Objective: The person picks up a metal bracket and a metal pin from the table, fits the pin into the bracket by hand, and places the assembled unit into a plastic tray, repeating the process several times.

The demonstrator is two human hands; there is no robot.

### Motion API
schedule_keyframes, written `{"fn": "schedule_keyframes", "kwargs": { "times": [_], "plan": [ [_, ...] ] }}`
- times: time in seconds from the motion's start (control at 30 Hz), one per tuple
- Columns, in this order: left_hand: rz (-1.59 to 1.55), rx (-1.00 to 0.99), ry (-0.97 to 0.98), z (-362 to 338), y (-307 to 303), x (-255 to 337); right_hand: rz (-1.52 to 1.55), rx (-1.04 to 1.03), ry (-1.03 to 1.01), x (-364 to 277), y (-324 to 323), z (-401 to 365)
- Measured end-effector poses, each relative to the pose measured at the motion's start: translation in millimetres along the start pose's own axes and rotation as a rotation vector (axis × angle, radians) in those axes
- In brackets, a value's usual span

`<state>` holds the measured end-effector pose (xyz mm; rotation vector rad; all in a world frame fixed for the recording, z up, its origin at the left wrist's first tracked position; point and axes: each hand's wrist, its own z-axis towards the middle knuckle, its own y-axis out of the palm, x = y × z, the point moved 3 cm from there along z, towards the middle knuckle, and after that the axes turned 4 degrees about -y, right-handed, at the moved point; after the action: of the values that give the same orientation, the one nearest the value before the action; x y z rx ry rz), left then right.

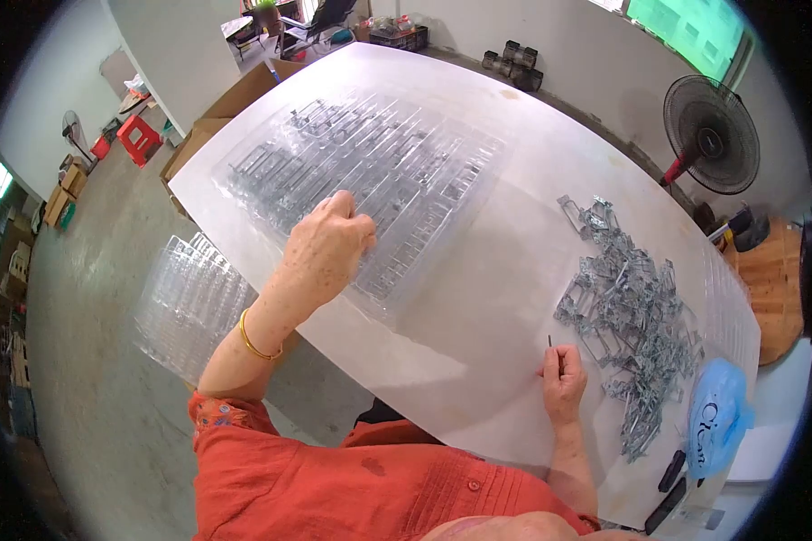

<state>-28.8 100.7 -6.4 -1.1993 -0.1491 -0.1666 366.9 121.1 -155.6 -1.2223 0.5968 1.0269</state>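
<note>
My left hand (pixel 329 242) is over the near side of a clear plastic tray (pixel 383 305), with its fingers closed in a pinch. What those fingers hold, if anything, is hidden behind the hand. Rows of slots in the tray hold many small grey metal parts. To the right, my right hand (pixel 564 386) grips a thin dark metal piece (pixel 550 342), whose end sticks up past the fingertips. Just beyond that hand lies a loose heap of grey metal brackets (pixel 622 307), spread along the right side of the white table (pixel 478 298).
Stacked clear trays (pixel 185 307) stand below the table's left edge. A blue plastic bag (pixel 718 419) and dark-handled objects (pixel 668 487) lie at the right edge. A black fan (pixel 711 135) stands beyond the table. Cardboard boxes (pixel 230 99) sit behind the far left corner.
</note>
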Motion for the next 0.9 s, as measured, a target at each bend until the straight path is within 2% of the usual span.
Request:
{"fn": "schedule_keyframes", "kwargs": {
  "times": [0.2,0.27,0.3,0.4,0.57,0.7,0.77,0.9],
  "plan": [
    [0.035,0.082,0.01,-1.7,-0.8,5.4,0.006,0.018,0.078,-3.6,-0.3,-2.5],
    [0.026,0.142,0.043,-7.2,-12.3,22.6,-0.068,0.001,-0.017,4.8,-1.1,-1.6],
    [0.026,0.203,0.039,-11.2,-19.7,35.2,-0.083,0.043,0.006,1.4,-5.1,-0.8],
    [-0.144,0.196,0.108,-24.0,-27.7,83.4,-0.081,0.033,0.027,-9.9,-5.3,1.0],
    [-0.431,0.006,0.328,-22.4,30.8,169.2,0.023,-0.019,-0.041,-5.4,-1.1,-2.9],
    [-0.5,-0.097,0.31,25.9,101.4,210.6,0.109,-0.112,0.086,-1.6,-13.5,-13.1],
    [-0.51,-0.076,0.254,60.5,133.7,220.6,0.077,-0.143,-0.094,-7.3,-21.7,-22.7],
    [-0.494,-0.088,0.254,132.4,208.3,232.9,0.167,-0.146,-0.093,-3.3,-28.3,-28.8]
  ]
}}
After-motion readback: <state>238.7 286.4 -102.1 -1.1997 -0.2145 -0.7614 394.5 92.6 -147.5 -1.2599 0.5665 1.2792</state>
